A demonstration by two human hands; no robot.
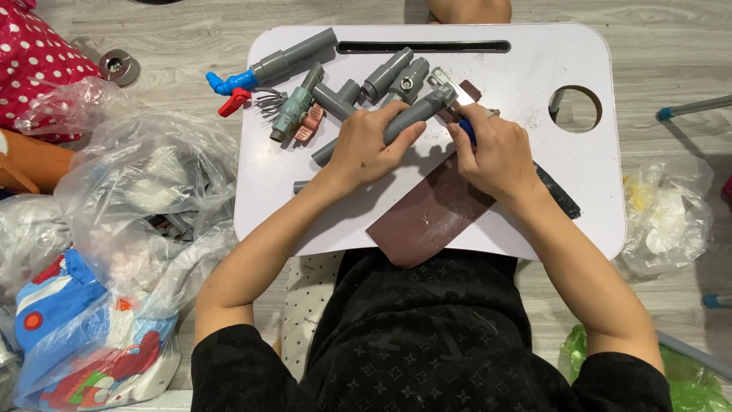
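Fingers of the left hand clamp a grey pipe while the right hand grips a blue-handled tool at its end, apparently mid-trimming; steady pressure seems needed next.

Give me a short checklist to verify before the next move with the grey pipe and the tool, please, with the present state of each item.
1. Left hand grips the grey pipe firmly: ok, fingers wrap around it.
2. Right hand holds the blue-handled tool: ok, closed on it.
3. Tool meets the pipe end squarely: cannot tell, the hand hides the contact.
4. Brown sandpaper sheet lies under the work: ok, though it overhangs the white tray table.
5. Spare grey fittings are clear of the hands: not ok, they lie just beside the left hand.
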